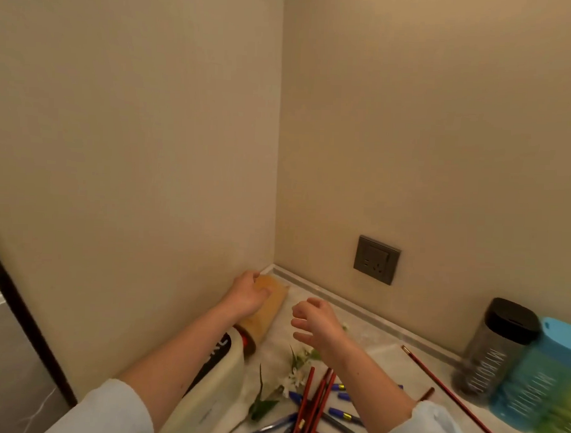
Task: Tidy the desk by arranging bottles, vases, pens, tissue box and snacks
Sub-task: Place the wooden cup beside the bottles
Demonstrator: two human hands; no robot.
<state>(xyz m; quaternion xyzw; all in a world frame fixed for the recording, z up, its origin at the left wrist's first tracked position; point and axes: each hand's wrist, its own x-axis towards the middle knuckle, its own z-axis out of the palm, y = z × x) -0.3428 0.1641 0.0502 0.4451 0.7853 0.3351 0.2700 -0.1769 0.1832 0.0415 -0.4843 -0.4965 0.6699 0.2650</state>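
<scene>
From the head camera, the left hand [248, 293] reaches into the far corner of the marble desk [380, 348] and lies on a tan cylindrical vase [268, 310] that rests on its side against the left wall, fingers curled over its far end. Nearer along the same wall lies a cream bottle [218, 373] with a black label, its red neck just beside the vase's near end. The right hand [315, 322] hovers above the desk, fingers spread and holding nothing. Below it lie white artificial flowers [298, 374] with green leaves, then a loose heap of blue pens [344, 415] and red pencils [311, 410] — one red pencil [450, 393] lies apart to the right. At the right edge stand a grey bottle [497, 346] with a black lid and a blue-green bottle [545, 371], touching each other.
</scene>
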